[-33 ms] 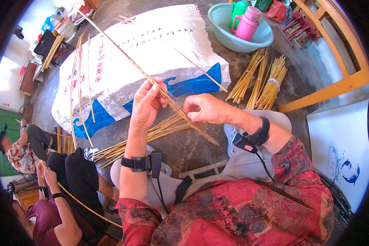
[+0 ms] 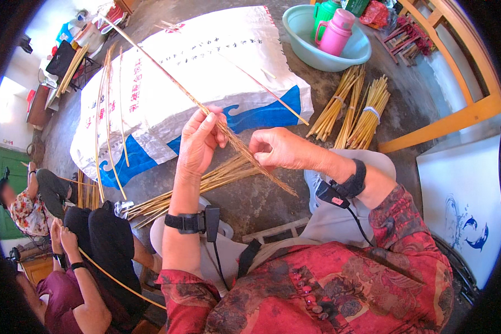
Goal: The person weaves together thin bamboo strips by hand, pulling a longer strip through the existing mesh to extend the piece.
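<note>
A long dry straw stalk (image 2: 156,64) with a feathery seed head runs slantwise from the upper left down between my hands. My left hand (image 2: 196,139) is closed round it where the bare stem meets the bushy part, thumb on top. Nearer the tip, my right hand (image 2: 281,147) pinches the brushy head between thumb and fingers, and the frayed end sticks out below. Beneath my hands, a loose sheaf of similar stalks (image 2: 211,179) lies on the floor in front of my knees.
A white sheet (image 2: 206,61) with blue edging bears a few loose stalks. Tied stalk bundles (image 2: 374,106) lie at right, below a pale basin (image 2: 295,42) holding a pink thermos (image 2: 334,36). A wooden frame (image 2: 445,129) stands at far right. Co-worker's hands (image 2: 65,239) are at lower left.
</note>
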Tool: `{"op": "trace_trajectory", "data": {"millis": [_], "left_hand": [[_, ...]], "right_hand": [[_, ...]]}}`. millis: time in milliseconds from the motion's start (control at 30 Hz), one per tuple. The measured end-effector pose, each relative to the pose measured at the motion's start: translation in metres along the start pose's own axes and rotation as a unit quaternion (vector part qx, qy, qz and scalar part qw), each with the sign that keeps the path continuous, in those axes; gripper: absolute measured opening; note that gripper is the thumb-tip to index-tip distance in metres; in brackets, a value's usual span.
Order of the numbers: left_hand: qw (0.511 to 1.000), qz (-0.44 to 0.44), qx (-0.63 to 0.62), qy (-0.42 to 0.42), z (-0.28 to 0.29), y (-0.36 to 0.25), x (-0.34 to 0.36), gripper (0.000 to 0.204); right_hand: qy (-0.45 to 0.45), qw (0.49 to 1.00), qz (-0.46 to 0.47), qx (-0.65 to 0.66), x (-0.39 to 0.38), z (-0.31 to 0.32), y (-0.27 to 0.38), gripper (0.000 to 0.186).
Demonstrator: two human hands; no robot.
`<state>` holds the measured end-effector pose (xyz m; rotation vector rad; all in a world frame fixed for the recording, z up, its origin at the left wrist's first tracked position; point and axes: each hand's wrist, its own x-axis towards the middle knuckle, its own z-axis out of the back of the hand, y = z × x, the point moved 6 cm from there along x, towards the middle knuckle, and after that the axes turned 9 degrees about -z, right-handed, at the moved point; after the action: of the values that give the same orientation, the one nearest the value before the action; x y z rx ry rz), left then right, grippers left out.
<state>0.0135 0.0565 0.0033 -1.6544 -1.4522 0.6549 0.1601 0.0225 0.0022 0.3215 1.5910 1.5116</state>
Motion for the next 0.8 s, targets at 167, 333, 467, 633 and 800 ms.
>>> {"op": "trace_trajectory", "data": {"millis": [167, 333, 467, 633, 800], "left_hand": [[0.998, 0.014, 0.016, -0.053, 0.015, 0.003, 0.0, 0.016], [0.996, 0.013, 0.025, -0.086, 0.02, 0.001, -0.001, 0.015], [0.997, 0.006, 0.008, -0.075, 0.019, -0.002, 0.001, 0.013], [0.999, 0.005, -0.007, -0.04, 0.012, -0.004, 0.002, 0.017], [0.999, 0.016, -0.015, -0.024, 0.007, 0.0, 0.002, 0.021]], "right_hand": [[-0.144, 0.965, 0.126, -0.179, -0.007, 0.004, 0.012, 0.013], [-0.165, 0.95, 0.137, -0.228, -0.017, 0.005, 0.022, 0.011], [-0.005, 0.999, 0.027, 0.021, -0.012, 0.01, 0.009, 0.01], [-0.029, 0.995, 0.006, 0.095, -0.004, 0.02, -0.001, 0.015], [0.011, 0.992, -0.024, 0.126, 0.001, 0.008, -0.002, 0.018]]}}
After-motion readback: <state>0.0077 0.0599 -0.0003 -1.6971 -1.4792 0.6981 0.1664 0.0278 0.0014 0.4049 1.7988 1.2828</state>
